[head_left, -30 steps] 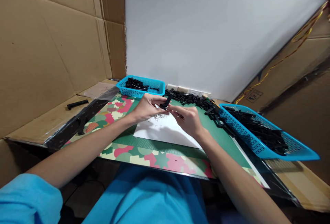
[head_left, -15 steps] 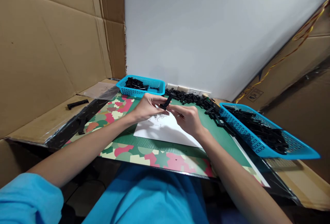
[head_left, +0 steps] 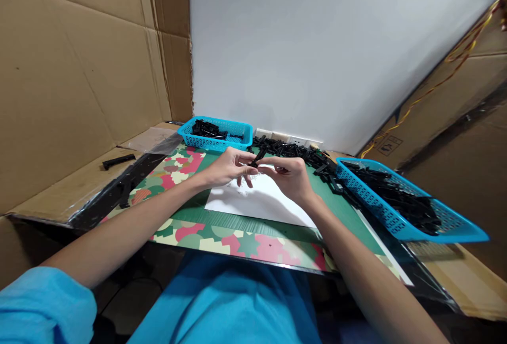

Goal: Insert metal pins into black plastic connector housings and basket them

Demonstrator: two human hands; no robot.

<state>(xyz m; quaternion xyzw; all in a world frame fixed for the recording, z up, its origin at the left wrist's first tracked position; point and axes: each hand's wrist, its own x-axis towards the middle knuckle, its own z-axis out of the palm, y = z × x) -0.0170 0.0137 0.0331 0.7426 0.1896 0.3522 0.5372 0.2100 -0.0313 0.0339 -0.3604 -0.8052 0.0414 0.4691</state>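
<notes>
2 bare hands are meeting over a table in the head view, and I am taking the clock face from the black piece (head_left: 259, 155) between them, with 12 o'clock pointing away from the person. Since a moment ago this piece is showing a narrower side and is looking turned. The left hand (head_left: 229, 167) is also spreading its lower fingers more below it. For the work in hand, I am judging this as a change of grip on the same piece, because it is not leaving the fingers.

The left hand is pinching the piece between thumb and forefinger, and its other fingers are standing apart underneath. The right hand (head_left: 295, 177) is curling, with its thumb tip and forefinger tip close together at the near end of the piece. I cannot tell if these tips are gripping the piece, only touching it, or holding something tiny.

At 6 o'clock white paper (head_left: 261, 206) is lying on a green mat (head_left: 237, 223), and small bits (head_left: 240, 193) are resting on the paper at 7 o'clock. 1 blue basket (head_left: 219, 145) is standing at 10 o'clock, another basket (head_left: 372, 204) between 3 and 4, both holding black parts. A loose heap (head_left: 285, 148) is stretching from 2 to 3 o'clock.
</notes>
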